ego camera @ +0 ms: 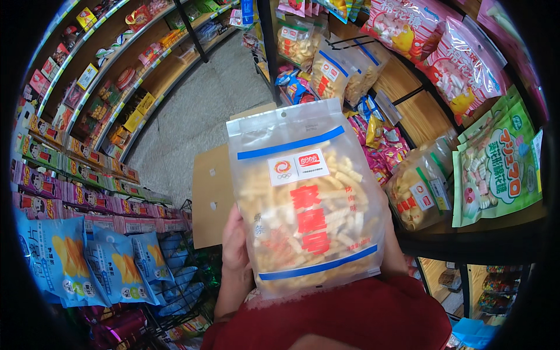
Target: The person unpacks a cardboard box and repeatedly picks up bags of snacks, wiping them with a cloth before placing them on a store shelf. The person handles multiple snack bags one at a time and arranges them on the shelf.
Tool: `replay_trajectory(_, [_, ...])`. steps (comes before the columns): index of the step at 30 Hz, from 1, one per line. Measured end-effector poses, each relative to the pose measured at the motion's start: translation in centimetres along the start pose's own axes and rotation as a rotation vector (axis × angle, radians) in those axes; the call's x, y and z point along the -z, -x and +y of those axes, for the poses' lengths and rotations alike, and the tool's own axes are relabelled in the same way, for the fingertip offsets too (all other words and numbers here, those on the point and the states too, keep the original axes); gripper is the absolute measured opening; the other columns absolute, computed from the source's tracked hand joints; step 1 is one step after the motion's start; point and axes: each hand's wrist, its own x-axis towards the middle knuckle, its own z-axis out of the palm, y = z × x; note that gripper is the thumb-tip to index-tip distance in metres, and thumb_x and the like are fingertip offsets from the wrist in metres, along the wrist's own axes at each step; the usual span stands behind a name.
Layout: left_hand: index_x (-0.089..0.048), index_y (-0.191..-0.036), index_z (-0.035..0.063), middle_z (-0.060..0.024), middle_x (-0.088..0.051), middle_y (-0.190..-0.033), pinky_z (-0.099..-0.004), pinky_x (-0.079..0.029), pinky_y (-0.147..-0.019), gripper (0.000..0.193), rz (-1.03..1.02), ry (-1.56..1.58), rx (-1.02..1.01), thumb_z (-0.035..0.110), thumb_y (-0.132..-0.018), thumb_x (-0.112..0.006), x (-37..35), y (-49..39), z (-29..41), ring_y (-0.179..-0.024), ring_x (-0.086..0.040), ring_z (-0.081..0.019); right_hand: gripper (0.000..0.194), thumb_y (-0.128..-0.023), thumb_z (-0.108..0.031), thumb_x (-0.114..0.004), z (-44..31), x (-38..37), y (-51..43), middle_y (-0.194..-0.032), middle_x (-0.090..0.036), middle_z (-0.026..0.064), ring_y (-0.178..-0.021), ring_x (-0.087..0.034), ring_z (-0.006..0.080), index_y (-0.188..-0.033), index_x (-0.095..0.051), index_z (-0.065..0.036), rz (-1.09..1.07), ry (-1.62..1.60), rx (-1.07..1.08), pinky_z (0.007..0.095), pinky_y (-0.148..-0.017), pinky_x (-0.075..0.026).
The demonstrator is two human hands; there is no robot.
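A large translucent bag of stick-shaped puffed snacks (pixel 315 210) is held upright in front of me, its printed front facing up at the camera. Blue bands run across its top and bottom, and red characters fill the middle. My left hand (pixel 235 240) grips the bag's left side, with some fingers hidden behind it. On the opposite side, my right hand (pixel 390 240) is mostly covered by the bag and appears to support its right edge. Just behind the bag lies an open cardboard box (pixel 212 192).
Similar snack bags (pixel 330 72) hang from a hook at the upper right. Pink marshmallow bags (pixel 466 70) and a green marshmallow bag (pixel 498 166) crowd the right shelf. Blue chip bags (pixel 118 267) fill a wire rack at left. Grey floor (pixel 192 105) runs between the shelves.
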Motion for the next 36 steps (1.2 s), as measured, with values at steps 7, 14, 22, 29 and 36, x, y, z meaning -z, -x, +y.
replay_trajectory(7, [-0.023, -0.137, -0.0024, -0.0145, -0.043, -0.129, -0.0336, -0.042, -0.093, 0.074, -0.112, -0.281, -0.033, 0.018, -0.078, -0.065, -0.8, 0.7, 1.6, -0.114, -0.048, -0.0206, 0.037, -0.086, -0.013, -0.054, -2.5, -3.3, 1.4, -0.104, -0.061, 0.0147, -0.088, -0.062, 0.0152, -0.114, -0.05, 0.01, -0.097, 0.016, 0.091, 0.0254, -0.074, -0.049])
replay_trajectory(14, [-0.028, -0.135, -0.0005, -0.0132, -0.05, -0.124, -0.0316, -0.046, -0.088, 0.056, 0.11, -0.153, 0.149, 0.016, -0.088, -0.054, 0.0, -1.3, 0.3, -0.108, -0.054, -0.0202, 0.043, -0.083, -0.013, -0.057, -2.9, -4.9, 1.2, -0.106, -0.06, 0.0149, -0.091, -0.061, 0.0166, -0.118, -0.047, 0.01, -0.043, -0.031, 0.08, 0.028, -0.08, -0.048])
replay_trajectory(22, [-0.046, -0.113, 0.0022, -0.0071, -0.054, -0.089, -0.0252, -0.042, -0.06, 0.04, -0.199, 0.709, 0.257, 0.036, -0.092, -0.046, 1.9, -2.9, -4.2, -0.066, -0.053, -0.0143, 0.05, -0.079, -0.012, -0.06, -3.0, -6.4, 1.1, -0.106, -0.06, 0.0181, -0.092, -0.062, 0.0207, -0.12, -0.044, 0.012, -0.09, -0.035, 0.074, 0.0316, -0.081, -0.05])
replay_trajectory(29, [-0.047, -0.103, 0.0067, -0.0046, -0.045, -0.071, -0.0227, -0.031, -0.051, 0.049, -0.138, 0.776, 0.427, 0.052, -0.087, -0.04, 0.2, -1.1, -3.8, -0.05, -0.039, -0.0109, 0.047, -0.079, -0.007, -0.058, -2.3, -6.4, 0.8, -0.105, -0.06, 0.0176, -0.091, -0.062, 0.0188, -0.119, -0.045, 0.013, -0.057, -0.013, 0.116, 0.0301, -0.08, -0.049])
replay_trajectory(36, [-0.042, -0.117, 0.0071, -0.0082, -0.046, -0.078, -0.0283, -0.034, -0.059, 0.065, -0.433, 0.834, 0.539, 0.06, -0.081, -0.046, -0.4, -1.4, -4.2, -0.06, -0.047, -0.0171, 0.042, -0.077, 0.0, -0.055, -3.0, -7.3, -0.3, -0.108, -0.058, 0.0169, -0.096, -0.059, 0.0235, -0.118, -0.051, 0.004, 0.118, 0.644, 0.402, 0.0332, -0.082, -0.047])
